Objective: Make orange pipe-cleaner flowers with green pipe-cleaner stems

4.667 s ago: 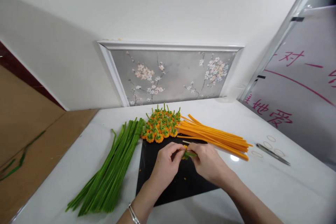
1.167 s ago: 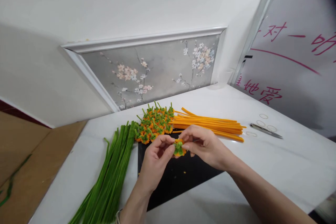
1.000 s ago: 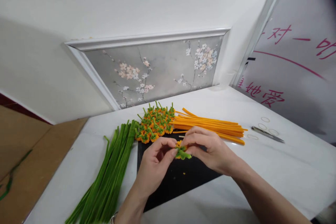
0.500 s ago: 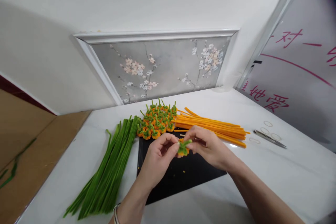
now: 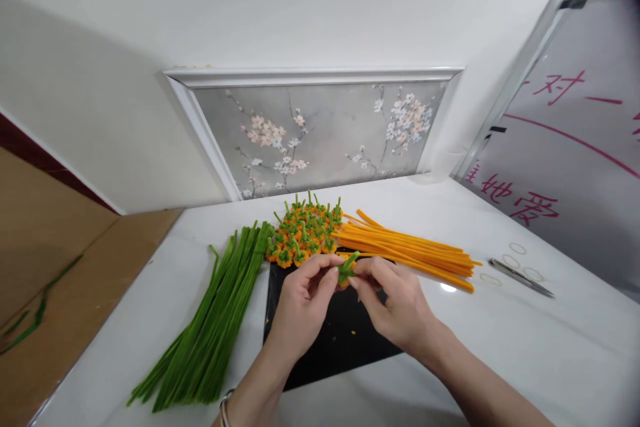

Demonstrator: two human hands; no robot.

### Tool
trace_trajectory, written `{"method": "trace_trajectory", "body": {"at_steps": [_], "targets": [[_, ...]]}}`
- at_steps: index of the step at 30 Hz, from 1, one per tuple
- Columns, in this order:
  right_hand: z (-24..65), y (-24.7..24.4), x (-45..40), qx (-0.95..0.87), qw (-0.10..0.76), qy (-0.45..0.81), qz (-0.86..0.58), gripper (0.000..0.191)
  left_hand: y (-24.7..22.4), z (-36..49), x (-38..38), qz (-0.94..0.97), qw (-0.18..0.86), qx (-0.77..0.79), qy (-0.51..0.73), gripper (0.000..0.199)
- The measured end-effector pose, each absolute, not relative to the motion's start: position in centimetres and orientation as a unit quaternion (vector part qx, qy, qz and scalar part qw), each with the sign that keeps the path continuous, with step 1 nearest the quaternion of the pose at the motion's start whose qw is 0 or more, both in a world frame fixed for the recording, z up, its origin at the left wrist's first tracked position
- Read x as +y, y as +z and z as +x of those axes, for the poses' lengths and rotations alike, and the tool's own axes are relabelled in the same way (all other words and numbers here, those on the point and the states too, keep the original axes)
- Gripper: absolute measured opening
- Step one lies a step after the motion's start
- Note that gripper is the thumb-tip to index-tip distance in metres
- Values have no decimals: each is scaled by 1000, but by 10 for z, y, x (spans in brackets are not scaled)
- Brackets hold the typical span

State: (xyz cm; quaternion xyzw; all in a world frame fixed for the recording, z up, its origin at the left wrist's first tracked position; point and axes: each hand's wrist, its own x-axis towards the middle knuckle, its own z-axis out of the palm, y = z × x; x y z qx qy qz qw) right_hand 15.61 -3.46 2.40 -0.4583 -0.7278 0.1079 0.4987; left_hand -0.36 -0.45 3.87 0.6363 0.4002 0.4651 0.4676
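A small orange and green pipe-cleaner piece (image 5: 347, 269) with an upright green stem is held between both hands. My left hand (image 5: 306, 300) pinches its left side, and my right hand (image 5: 395, 300) pinches the right side. Beneath them lies a black mat (image 5: 333, 340) on the white table (image 5: 450, 360). Just behind the mat stand several finished-looking orange and green pieces (image 5: 305, 230) in a cluster. Green pipe cleaners (image 5: 220, 320) lie in a bundle to the left, and orange pipe cleaners (image 5: 410, 247) to the right.
Tweezers (image 5: 521, 277) and several thin clear rings (image 5: 518, 249) lie on the right side. Cardboard (image 5: 90, 293) is at the left edge. Behind the table are a wall with a framed floral panel (image 5: 325, 133) and a whiteboard (image 5: 580, 147) with red writing.
The fingers of my right hand have closed in on the piece's lower right side. Its green stem now points more upward. The whole view has shifted slightly.
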Motion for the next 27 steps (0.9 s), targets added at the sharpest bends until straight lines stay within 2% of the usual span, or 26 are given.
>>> {"method": "trace_trajectory", "body": {"at_steps": [6, 11, 16, 22, 24, 27], "targets": [[162, 29, -34, -702, 485, 183, -487, 7, 38, -5, -4, 596, 537, 396, 447, 19], [165, 27, -32, -727, 446, 172, -492, 10, 39, -7, 0, 550, 618, 380, 415, 19], [169, 24, -25, -748, 396, 190, -498, 13, 34, -8, 5, 553, 622, 392, 393, 19], [171, 26, -24, -639, 446, 366, -509, 13, 30, -5, 7, 600, 559, 394, 415, 17], [169, 24, -24, -633, 456, 354, -516, 12, 30, -4, 6, 608, 553, 391, 415, 19], [163, 21, -24, -646, 475, 297, -519, 19, 29, -3, 4, 601, 580, 378, 400, 21]]}}
